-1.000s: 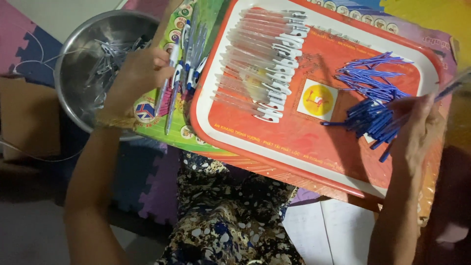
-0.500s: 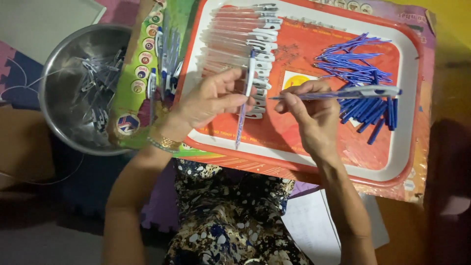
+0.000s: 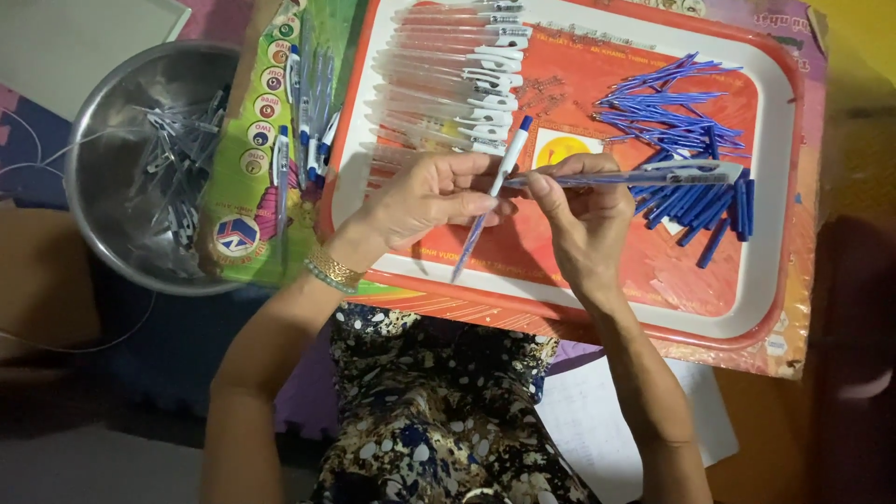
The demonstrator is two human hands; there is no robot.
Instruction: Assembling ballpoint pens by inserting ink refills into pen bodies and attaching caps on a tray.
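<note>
Over a red tray with a white rim (image 3: 779,140), my left hand (image 3: 425,196) pinches a pen with a white clip and blue tip (image 3: 493,191), held slanting toward me. My right hand (image 3: 583,210) grips a clear pen barrel with a blue refill inside (image 3: 644,175), lying level and pointing right. The two hands almost touch above the tray's yellow centre sticker (image 3: 560,149). A row of clear pen barrels with white clips (image 3: 453,70) lies on the tray's left half. A heap of loose blue refills and caps (image 3: 686,140) fills its right half.
A steel bowl (image 3: 107,224) holding several grey clips stands at the left. Between bowl and tray, a green printed board (image 3: 247,140) carries a few finished pens (image 3: 308,103). Foam mat pieces and a white sheet of paper (image 3: 597,411) lie around my lap.
My left hand came from the bowl to the tray centre and took a pen. My right hand left the blue pile with a barrel, and both hands have drawn together.
</note>
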